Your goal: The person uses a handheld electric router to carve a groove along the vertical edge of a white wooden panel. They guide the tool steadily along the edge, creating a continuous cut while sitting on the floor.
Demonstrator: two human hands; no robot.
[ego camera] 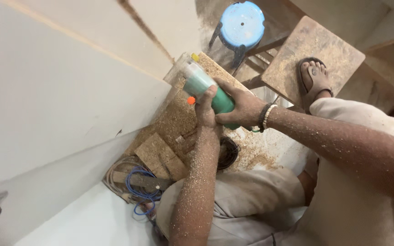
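Left fingers: wrapped tight around the front end of the green power tool (210, 93), thumb side up near the pale neck of it. Left hand (205, 108) is clamped on, no gap showing.

Right fingers: curled over the green body from the other side, also closed in a firm grip. Right hand (242, 107) sits just behind the left one, the two touching or near enough.

Tool: a green handheld trimmer-type thing with a clear base (182, 70) at the nose, tilted and pressed up against the edge of the big white board (55, 91). There's a small orange bit (191, 100) on its underside.

Wrist: the right one has a dark band and a white beaded bracelet (266, 115).

Arms: both forearms are totally dusted with sawdust, pretty gritty looking.

Under the hands: a sawdust-covered wooden surface (178, 123) with a few small offcut blocks (158, 155) lying on it, and a dark coiled cable (229, 152) just beside the left forearm.

Lower left: a blue wire loop (140, 193) and some pale cord bundled near the board's edge.

Further out: a blue plastic stool (241, 25) up top, and a wooden stool (313, 57) next to it with the person's sandalled foot (314, 82) resting on it.

Clothes: beige, dusty too.
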